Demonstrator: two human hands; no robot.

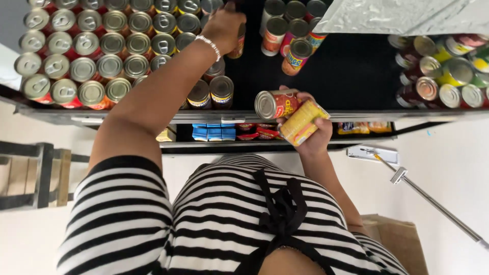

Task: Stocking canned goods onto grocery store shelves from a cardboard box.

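Tin cans in both hands at a black shelf

Red-labelled tin can [275, 104] and a yellow-labelled can [302, 122] sit together in our right hand [311, 133], fingers wrapped round both. The red one lies on its side with its silver lid facing left, the yellow one is tilted beneath it, and the two touch. They are held just in front of the black shelf edge [356, 116], near the middle of the view.

Our left hand [223, 26] is stretched far back over the shelf, fingers closed on the top of an upright orange-labelled can [238, 43]. A white bead bracelet [210, 46] rings that wrist.

Left of that arm stands a dense block of silver-topped cans with red labels [97, 46], packed in rows. Two dark-labelled cans [210, 94] stand near the front edge just beside the forearm. Behind the right hand a small cluster of cans [290, 33] stands on bare black shelf. Far right, mixed cans with green, yellow and dark red labels [443, 71] lie heaped.

Below, a lower shelf shows blue packets [214, 133] and red packets [257, 132]. A long-handled mop [407, 178] lies on the pale floor at right, a brown cardboard box [402, 239] close to it.
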